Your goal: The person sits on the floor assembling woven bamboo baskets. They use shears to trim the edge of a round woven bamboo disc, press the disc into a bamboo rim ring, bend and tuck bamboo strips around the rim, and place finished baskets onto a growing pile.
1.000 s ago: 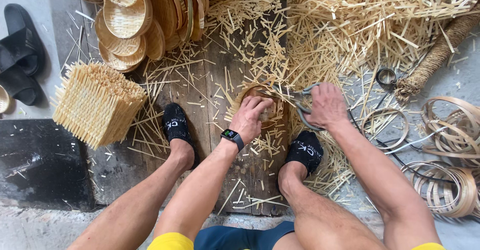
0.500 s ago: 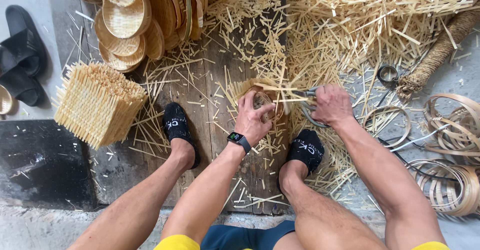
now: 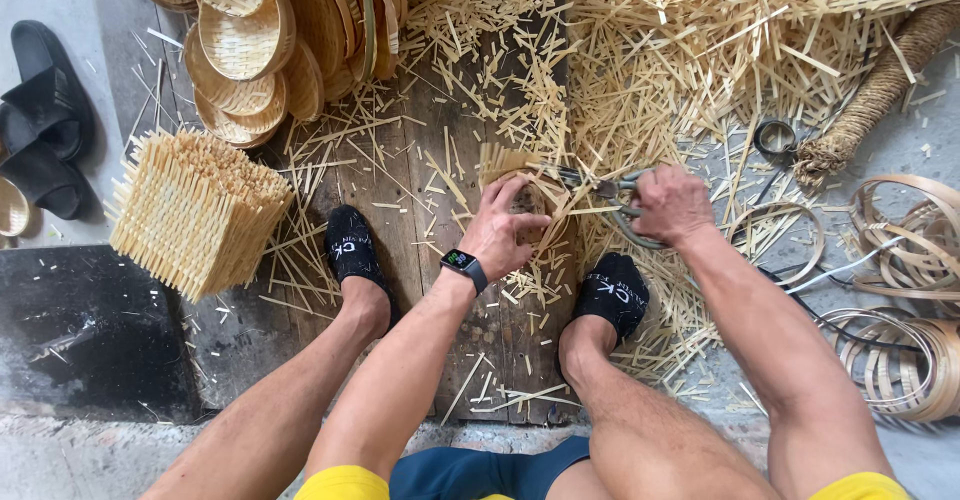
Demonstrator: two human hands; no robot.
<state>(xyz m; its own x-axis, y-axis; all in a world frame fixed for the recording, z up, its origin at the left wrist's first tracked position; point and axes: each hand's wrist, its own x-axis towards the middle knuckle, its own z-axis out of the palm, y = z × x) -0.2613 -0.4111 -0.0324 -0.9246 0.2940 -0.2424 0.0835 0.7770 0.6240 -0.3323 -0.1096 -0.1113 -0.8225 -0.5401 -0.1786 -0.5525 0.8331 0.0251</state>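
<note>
Your left hand is curled over a small unfinished woven bamboo basket at the centre of the frame, pinning it on the wooden board between your feet. Your right hand is closed round the handles of metal shears, whose blades reach left to the basket's rim, among the protruding strip ends. The basket looks light and springy, its thin weave easy to crush or split, so hold it by the body, fingers spread, clear of the blades. Finished baskets lie stacked at upper left; loose bamboo offcuts are heaped at upper right.
</note>
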